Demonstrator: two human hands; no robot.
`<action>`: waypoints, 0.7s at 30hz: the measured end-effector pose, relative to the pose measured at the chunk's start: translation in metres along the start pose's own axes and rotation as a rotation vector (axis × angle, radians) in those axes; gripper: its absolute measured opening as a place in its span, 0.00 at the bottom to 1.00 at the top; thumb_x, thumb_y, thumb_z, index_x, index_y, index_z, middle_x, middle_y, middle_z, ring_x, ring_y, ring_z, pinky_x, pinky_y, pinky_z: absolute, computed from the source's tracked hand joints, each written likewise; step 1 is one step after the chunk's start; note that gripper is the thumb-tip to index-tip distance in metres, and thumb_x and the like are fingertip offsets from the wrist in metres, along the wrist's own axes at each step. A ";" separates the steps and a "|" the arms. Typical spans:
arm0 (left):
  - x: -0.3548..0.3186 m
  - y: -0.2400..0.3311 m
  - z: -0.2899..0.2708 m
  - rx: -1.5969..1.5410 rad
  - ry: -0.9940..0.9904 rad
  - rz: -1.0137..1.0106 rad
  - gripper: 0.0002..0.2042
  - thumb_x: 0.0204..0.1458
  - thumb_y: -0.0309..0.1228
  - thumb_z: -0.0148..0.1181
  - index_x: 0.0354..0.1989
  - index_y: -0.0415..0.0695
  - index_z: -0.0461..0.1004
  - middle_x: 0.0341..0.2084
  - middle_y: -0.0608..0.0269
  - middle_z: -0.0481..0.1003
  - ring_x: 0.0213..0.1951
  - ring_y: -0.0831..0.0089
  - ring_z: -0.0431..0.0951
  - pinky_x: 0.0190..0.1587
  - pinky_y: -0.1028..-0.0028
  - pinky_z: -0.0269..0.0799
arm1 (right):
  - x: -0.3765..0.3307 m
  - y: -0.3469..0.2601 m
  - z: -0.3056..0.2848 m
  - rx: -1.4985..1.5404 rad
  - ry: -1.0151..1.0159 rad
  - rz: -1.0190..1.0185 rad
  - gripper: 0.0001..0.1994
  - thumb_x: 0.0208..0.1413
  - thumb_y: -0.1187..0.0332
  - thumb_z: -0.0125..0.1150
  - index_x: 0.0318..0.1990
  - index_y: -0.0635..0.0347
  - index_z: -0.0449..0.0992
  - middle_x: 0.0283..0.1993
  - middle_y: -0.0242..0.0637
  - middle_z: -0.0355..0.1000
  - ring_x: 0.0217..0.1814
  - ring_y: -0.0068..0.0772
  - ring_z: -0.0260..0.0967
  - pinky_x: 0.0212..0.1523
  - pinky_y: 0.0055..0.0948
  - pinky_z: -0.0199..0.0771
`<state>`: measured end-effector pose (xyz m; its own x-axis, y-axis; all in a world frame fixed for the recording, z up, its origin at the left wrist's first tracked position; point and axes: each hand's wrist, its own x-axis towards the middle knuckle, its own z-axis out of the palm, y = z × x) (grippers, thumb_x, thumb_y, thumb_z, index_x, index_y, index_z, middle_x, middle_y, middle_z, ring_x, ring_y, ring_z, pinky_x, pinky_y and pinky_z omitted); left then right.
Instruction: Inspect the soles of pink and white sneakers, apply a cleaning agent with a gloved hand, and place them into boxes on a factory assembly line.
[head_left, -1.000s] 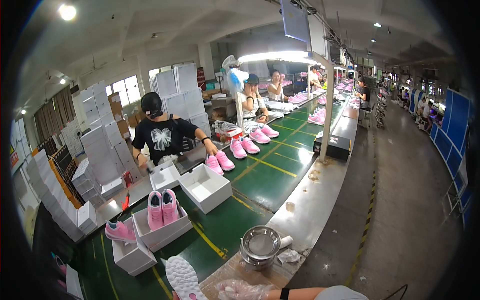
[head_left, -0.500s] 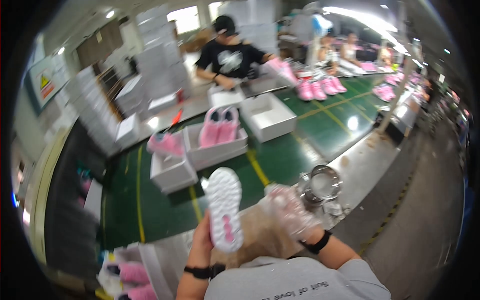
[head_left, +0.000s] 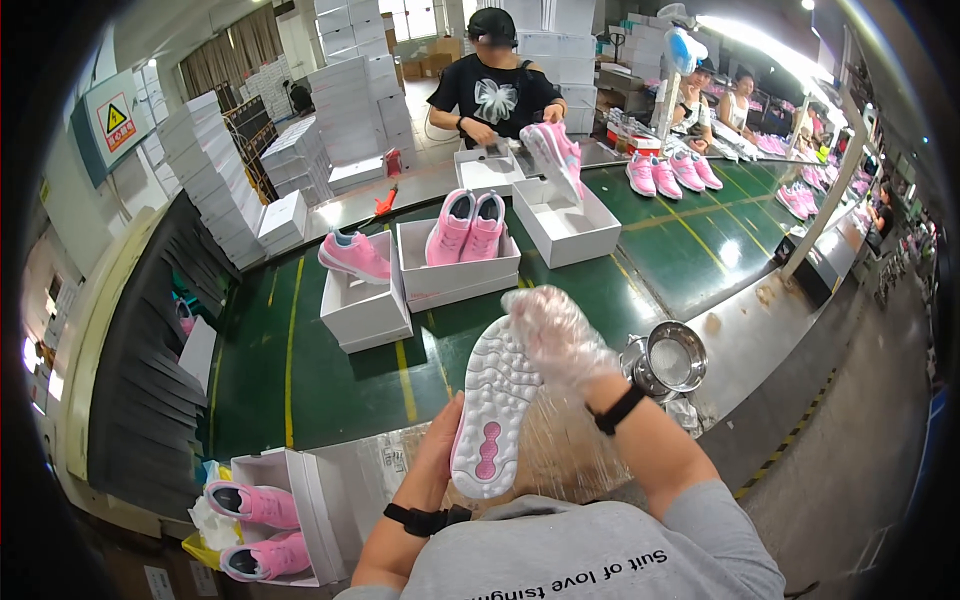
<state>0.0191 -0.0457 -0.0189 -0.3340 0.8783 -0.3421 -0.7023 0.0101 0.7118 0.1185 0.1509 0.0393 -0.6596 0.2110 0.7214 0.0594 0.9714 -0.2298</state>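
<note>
A pink sneaker [head_left: 490,410] is held upright with its white, bumpy sole toward me; a pink patch marks the heel end. My left hand [head_left: 435,440] is closed round its left side, and the fingers behind it are hidden. My right hand [head_left: 560,335], covered in crinkled clear plastic, lies against the toe end of the sole. Its fingers look drawn together, but what they hold, if anything, is hidden in the plastic. Just beyond, a white box [head_left: 455,285] carries a pair of pink sneakers [head_left: 465,230].
One pink sneaker [head_left: 355,258] tops another white box [head_left: 365,325]. A metal bowl [head_left: 675,357] stands right of my right hand. Across the green table [head_left: 690,235], a person [head_left: 495,95] holds a pink sneaker over an open white box [head_left: 567,235]. Lower left, a box holds two sneakers [head_left: 262,530].
My right hand has moved left from beside the metal bowl to the sneaker's toe. The sneaker has shifted right and tilted. The person opposite has lowered a sneaker toward the open box.
</note>
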 end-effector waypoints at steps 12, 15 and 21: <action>-0.001 -0.010 -0.001 0.001 0.024 0.093 0.21 0.57 0.47 0.52 0.48 0.41 0.71 0.37 0.62 0.75 0.37 0.75 0.77 0.39 0.74 0.75 | 0.027 -0.036 -0.034 0.396 -0.215 0.280 0.07 0.47 0.73 0.54 0.36 0.60 0.70 0.32 0.41 0.67 0.36 0.42 0.68 0.36 0.36 0.71; 0.001 -0.007 0.003 0.044 0.040 0.120 0.20 0.57 0.47 0.52 0.47 0.41 0.71 0.37 0.63 0.75 0.36 0.76 0.76 0.38 0.76 0.75 | 0.009 -0.046 -0.022 0.410 -0.214 0.082 0.06 0.47 0.73 0.56 0.34 0.60 0.71 0.33 0.42 0.68 0.38 0.43 0.69 0.38 0.37 0.71; -0.004 -0.018 -0.015 0.137 0.073 0.152 0.17 0.59 0.40 0.51 0.49 0.39 0.70 0.38 0.62 0.75 0.37 0.77 0.76 0.40 0.77 0.74 | 0.000 -0.072 -0.038 0.255 -0.263 -0.143 0.11 0.44 0.74 0.54 0.38 0.58 0.72 0.34 0.42 0.69 0.42 0.41 0.67 0.45 0.37 0.70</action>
<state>0.0240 -0.0559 -0.0397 -0.4780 0.8376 -0.2645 -0.5501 -0.0507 0.8335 0.1432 0.0848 0.0805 -0.8192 0.0082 0.5734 -0.2131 0.9240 -0.3176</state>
